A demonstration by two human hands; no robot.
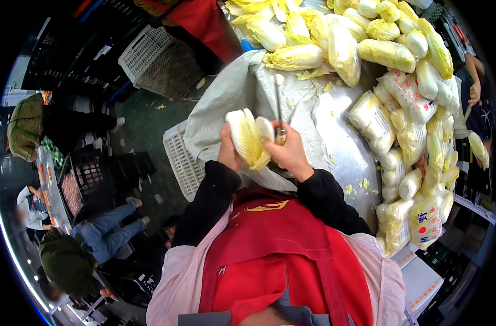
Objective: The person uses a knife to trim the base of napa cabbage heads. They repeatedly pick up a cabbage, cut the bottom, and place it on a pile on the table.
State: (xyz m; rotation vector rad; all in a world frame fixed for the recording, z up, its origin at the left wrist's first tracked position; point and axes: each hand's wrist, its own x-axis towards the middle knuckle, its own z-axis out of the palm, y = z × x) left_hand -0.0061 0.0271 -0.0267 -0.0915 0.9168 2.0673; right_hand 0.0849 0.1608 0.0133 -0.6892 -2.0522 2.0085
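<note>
My left hand (230, 151) grips a small napa cabbage (248, 138) by its side, its white base up and its yellow leaf tips down. In my right hand (292, 153) is a knife with a pale handle (280, 137), its narrow blade pointing away from me. The thumb of that hand also presses on a leaf (265, 128) that stands apart from the head. Below both hands lies a white woven sack (227, 98), draped over the edge of the metal table (346, 150).
Loose napa cabbages (295, 57) are heaped at the table's far end. Plastic-wrapped packs (372, 122) line its right side. A white crate (182, 163) sits under the sack; another white basket (148, 53) stands farther off. People work at left, and a person's hand (475, 93) shows at right.
</note>
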